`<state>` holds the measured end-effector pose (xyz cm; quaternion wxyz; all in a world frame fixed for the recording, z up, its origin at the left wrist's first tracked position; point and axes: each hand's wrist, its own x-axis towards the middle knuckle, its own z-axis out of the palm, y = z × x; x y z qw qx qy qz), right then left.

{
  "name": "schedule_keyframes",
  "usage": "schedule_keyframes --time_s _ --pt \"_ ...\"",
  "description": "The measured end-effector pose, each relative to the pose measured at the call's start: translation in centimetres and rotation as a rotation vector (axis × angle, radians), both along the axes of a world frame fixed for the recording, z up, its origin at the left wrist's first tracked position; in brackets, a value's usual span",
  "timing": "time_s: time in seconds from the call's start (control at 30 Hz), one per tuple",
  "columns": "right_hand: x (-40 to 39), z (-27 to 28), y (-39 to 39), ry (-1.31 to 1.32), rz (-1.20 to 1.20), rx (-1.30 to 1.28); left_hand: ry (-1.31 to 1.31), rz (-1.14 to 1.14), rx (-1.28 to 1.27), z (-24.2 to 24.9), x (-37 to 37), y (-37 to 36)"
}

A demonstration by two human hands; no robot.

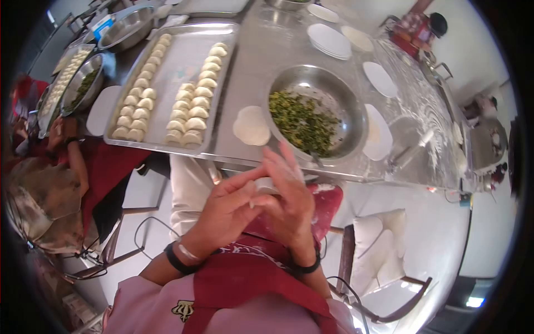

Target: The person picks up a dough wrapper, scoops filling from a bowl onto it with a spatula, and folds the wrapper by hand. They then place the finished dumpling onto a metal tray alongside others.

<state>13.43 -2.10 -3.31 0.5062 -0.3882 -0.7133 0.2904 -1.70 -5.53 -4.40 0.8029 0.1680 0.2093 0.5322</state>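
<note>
Both hands meet in front of my apron, just off the table edge. Between them is a pale, partly hidden dumpling point(266, 185). My left hand point(225, 211) has its thumb and fingers pressed around one side of it. The fingers of my right hand point(290, 203) close on the other side, with white flour on them. Beyond my hands lies a small stack of round dough wrappers point(252, 126). To its right stands a metal bowl point(351, 94) of chopped green filling point(303, 119), with a utensil handle at its near rim.
On the left, a metal tray point(167, 83) holds rows of folded dumplings point(196, 111). White plates point(329, 42) stand at the back and right, near floury table surface point(414, 89). A co-worker's hands point(62, 133) are at far left. A cushioned chair point(378, 250) stands at right.
</note>
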Motion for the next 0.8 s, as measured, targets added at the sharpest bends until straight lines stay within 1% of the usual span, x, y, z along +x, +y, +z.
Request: schedule_keyframes --time_s 0.07,0.2,0.3,0.4,0.5,0.6,0.7,0.8 --pt "-0.1 0.5 -0.1 0.038 -0.047 -0.013 -0.037 -0.020 0.012 0.6 0.4 0.3" --pt "1.0 -0.2 0.1 -0.050 0.062 0.038 -0.078 -0.024 0.025 1.1 0.9 0.2" --pt "0.4 0.1 0.2 0.001 0.044 0.012 -0.084 0.001 -0.008 0.6 0.8 0.1" --pt "-0.6 1.3 -0.3 0.139 -0.064 -0.035 -0.176 -0.045 0.069 0.8 0.6 0.6" --pt "-0.1 0.5 -0.8 0.239 -0.072 -0.048 -0.170 0.027 0.069 1.4 0.8 0.5" --pt "-0.1 -0.3 -0.8 0.288 -0.090 -0.003 -0.192 0.048 0.055 1.5 1.0 0.3" --pt "-0.2 -0.2 -0.8 0.253 -0.107 0.018 -0.199 0.038 0.059 1.3 1.0 0.1" --pt "-0.4 0.0 -0.8 0.281 -0.097 0.045 -0.188 0.035 0.049 1.2 1.1 -0.1"
